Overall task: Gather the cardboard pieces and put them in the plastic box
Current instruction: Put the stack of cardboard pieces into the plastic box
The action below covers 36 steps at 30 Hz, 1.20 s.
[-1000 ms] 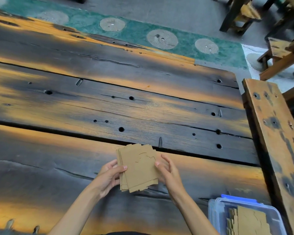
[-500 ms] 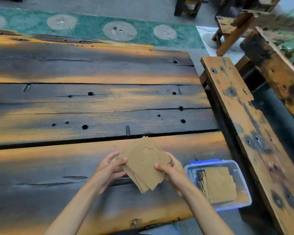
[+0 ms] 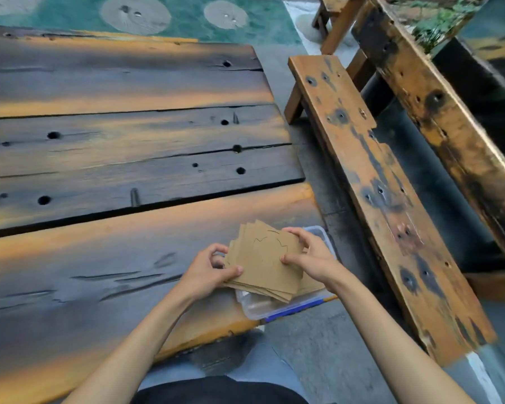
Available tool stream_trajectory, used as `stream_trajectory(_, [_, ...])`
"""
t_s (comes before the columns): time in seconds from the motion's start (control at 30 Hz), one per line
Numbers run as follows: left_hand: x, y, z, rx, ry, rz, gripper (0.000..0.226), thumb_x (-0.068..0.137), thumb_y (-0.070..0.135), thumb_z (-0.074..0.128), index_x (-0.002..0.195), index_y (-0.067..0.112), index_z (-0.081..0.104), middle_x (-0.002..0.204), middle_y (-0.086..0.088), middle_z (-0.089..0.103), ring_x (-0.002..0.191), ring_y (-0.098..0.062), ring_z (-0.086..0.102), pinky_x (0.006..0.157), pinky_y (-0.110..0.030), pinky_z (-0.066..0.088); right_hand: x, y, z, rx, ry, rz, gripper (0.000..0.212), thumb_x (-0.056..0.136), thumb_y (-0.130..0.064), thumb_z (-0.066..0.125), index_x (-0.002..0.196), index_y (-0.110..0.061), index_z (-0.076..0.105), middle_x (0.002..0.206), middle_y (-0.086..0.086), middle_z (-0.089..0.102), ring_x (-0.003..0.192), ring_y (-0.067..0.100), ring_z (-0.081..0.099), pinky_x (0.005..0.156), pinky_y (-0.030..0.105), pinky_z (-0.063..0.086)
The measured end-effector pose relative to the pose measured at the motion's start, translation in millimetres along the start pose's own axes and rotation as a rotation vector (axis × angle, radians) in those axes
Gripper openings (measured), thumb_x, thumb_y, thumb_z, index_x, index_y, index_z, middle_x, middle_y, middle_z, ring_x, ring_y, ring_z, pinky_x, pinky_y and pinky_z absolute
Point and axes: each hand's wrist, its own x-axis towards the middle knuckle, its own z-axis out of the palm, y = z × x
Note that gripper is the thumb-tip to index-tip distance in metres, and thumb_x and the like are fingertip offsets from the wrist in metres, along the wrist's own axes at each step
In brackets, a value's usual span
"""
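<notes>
A stack of brown cardboard pieces [image 3: 264,262] with cut outlines hangs between both hands, right above the clear plastic box [image 3: 255,307]. My left hand [image 3: 206,272] grips the stack's left edge, thumb on top. My right hand [image 3: 309,255] holds its right side. The box sits at the table's near right corner, has a blue edge, and is mostly hidden under the stack. A bit of cardboard [image 3: 314,284] inside it shows below my right wrist.
The dark and orange plank table [image 3: 114,170] fills the left. A worn wooden bench [image 3: 370,170] runs along the right, with a second plank structure [image 3: 449,112] beyond. Grey floor lies between table and bench.
Both hands carried the cardboard stack rightward, from the table's middle to above the plastic box. The view swung right as well.
</notes>
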Motion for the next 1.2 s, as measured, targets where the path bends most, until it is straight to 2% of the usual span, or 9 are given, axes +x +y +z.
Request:
stream_trajectory(0.13, [17.0, -10.3, 68.7, 0.084, 0.099, -0.035, 0.035, 0.078, 0.024, 0.085, 0.095, 0.023, 0.054, 0.079, -0.002, 0.067, 0.077, -0.021, 0.063, 0.072, -0.035, 0.050, 11.7, 23.1, -44.1, -0.218, -0.006, -0.030, 0.063, 0.076, -0.005, 0.078, 0.132, -0.028, 0.060, 0.110, -0.015, 0.059, 0.100, 0.005, 0.057, 0.071, 0.004, 0.041])
stream_trajectory(0.2, [24.9, -12.5, 91.8, 0.163, 0.147, -0.058, 0.037, 0.076, 0.028, 0.084, 0.096, 0.022, 0.054, 0.075, 0.002, 0.065, 0.073, -0.021, 0.063, 0.070, -0.034, 0.051, 18.9, 30.7, -60.0, -0.351, -0.024, -0.034, 0.063, 0.076, -0.011, 0.078, 0.133, -0.032, 0.059, 0.112, -0.012, 0.058, 0.105, 0.010, 0.055, 0.079, 0.016, 0.042])
stream_trajectory(0.33, [37.5, -15.2, 124.3, 0.219, 0.195, -0.045, 0.040, 0.076, 0.027, 0.083, 0.100, 0.031, 0.050, 0.065, 0.014, 0.060, 0.057, 0.003, 0.061, 0.049, -0.009, 0.041, 34.6, 39.4, -75.5, -0.515, -0.098, -0.057, 0.063, 0.079, -0.015, 0.075, 0.137, -0.030, 0.055, 0.126, -0.001, 0.062, 0.119, 0.021, 0.056, 0.094, 0.028, 0.043])
stream_trajectory(0.4, [38.8, -15.6, 136.5, 0.278, 0.193, -0.051, 0.055, 0.078, 0.026, 0.080, 0.122, 0.031, 0.047, 0.074, 0.013, 0.060, 0.064, 0.002, 0.062, 0.056, -0.011, 0.042, 41.7, 40.7, -75.0, -0.640, -0.142, -0.094, 0.065, 0.081, -0.017, 0.073, 0.141, -0.026, 0.051, 0.136, 0.003, 0.058, 0.126, 0.024, 0.052, 0.105, 0.033, 0.041])
stream_trajectory(0.47, [37.0, -17.0, 144.2, 0.333, 0.180, -0.075, 0.068, 0.081, 0.026, 0.077, 0.138, 0.027, 0.041, 0.098, 0.001, 0.067, 0.089, -0.018, 0.066, 0.078, -0.029, 0.050, 46.1, 41.0, -71.1, -0.743, -0.183, -0.120, 0.065, 0.081, -0.021, 0.071, 0.142, -0.027, 0.048, 0.139, 0.003, 0.056, 0.128, 0.026, 0.053, 0.107, 0.038, 0.044])
stream_trajectory(0.57, [33.4, -20.6, 150.3, 0.401, 0.185, -0.128, 0.064, 0.082, 0.027, 0.074, 0.138, 0.019, 0.044, 0.125, -0.007, 0.066, 0.111, -0.029, 0.063, 0.093, -0.039, 0.052, 48.0, 45.2, -67.3, -0.888, -0.241, -0.138, 0.063, 0.082, -0.030, 0.068, 0.140, -0.032, 0.044, 0.137, 0.001, 0.058, 0.124, 0.028, 0.057, 0.099, 0.045, 0.050])
stream_trajectory(0.73, [32.6, -28.3, 154.1, 0.518, 0.185, -0.141, 0.058, 0.088, 0.028, 0.066, 0.139, 0.015, 0.044, 0.125, -0.012, 0.057, 0.116, -0.029, 0.057, 0.099, -0.040, 0.048, 52.1, 53.3, -59.5, -1.067, -0.278, -0.176, 0.059, 0.088, -0.033, 0.062, 0.142, -0.026, 0.042, 0.132, 0.007, 0.058, 0.120, 0.032, 0.059, 0.092, 0.046, 0.051])
stream_trajectory(0.97, [34.3, -30.2, 149.6, 0.598, 0.184, -0.157, 0.059, 0.092, 0.044, 0.055, 0.144, 0.020, 0.042, 0.126, -0.008, 0.048, 0.114, -0.030, 0.060, 0.103, -0.043, 0.048, 51.8, 52.0, -56.1, -1.094, -0.217, -0.226, 0.058, 0.092, -0.030, 0.060, 0.145, -0.015, 0.043, 0.139, 0.011, 0.051, 0.133, 0.032, 0.045, 0.099, 0.047, 0.049])
stream_trajectory(1.2, [41.9, -35.3, 145.5, 0.566, 0.160, -0.126, 0.064, 0.091, 0.060, 0.050, 0.144, 0.025, 0.046, 0.123, -0.004, 0.053, 0.116, -0.026, 0.059, 0.101, -0.042, 0.049, 68.5, 47.9, -37.0, -1.089, -0.426, -0.327, 0.089, 0.086, -0.055, 0.069, 0.154, -0.011, 0.031, 0.154, 0.010, 0.042, 0.141, 0.031, 0.040, 0.114, 0.045, 0.039])
